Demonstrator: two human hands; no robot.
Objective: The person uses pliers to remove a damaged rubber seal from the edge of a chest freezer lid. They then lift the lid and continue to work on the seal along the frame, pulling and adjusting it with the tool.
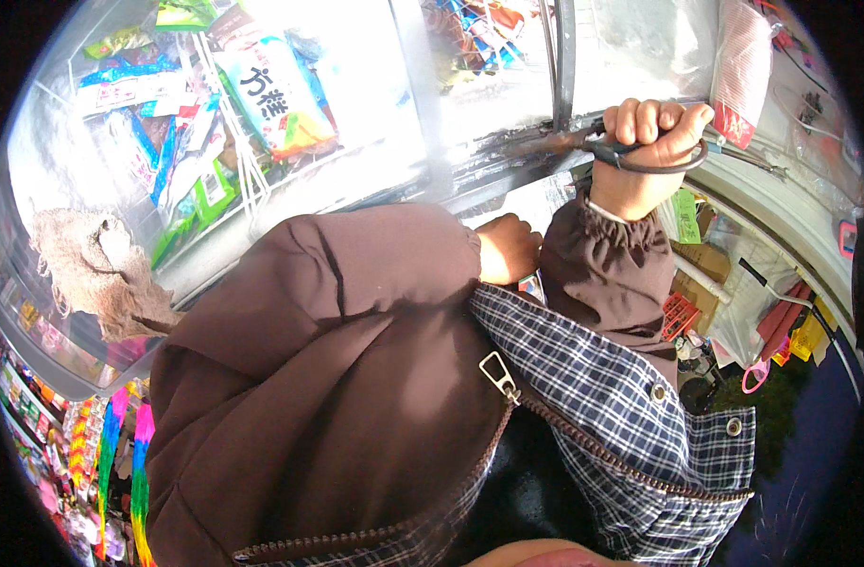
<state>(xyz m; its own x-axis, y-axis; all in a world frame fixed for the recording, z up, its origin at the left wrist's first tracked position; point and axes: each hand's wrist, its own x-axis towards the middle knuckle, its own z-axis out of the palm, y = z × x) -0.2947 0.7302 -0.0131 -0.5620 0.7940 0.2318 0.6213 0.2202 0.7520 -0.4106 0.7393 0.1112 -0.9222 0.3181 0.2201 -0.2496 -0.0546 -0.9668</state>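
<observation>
At the far left a frayed tan cloth (99,274) lies on the glass lid of a freezer chest (375,104), with bright snack packets (271,90) visible beneath the glass. Moving right, the person's brown sleeve (328,378) fills the middle, and past its cuff the left hand (508,248) shows as a closed fist near the chest's edge; whether it grips anything I cannot tell, since the sleeve hides most of it. Further right, the right hand (651,142) is raised, its fingers (646,121) curled tight through the dark loop handles of a pair of scissors (597,149). The blades point left along the metal frame between the glass panels, seemingly touching it. The scissors look stiff, fairly light steel, with a sharp tip; they are best taken by the handle loops. A red-and-white bag (739,66) hangs just right of that hand.
</observation>
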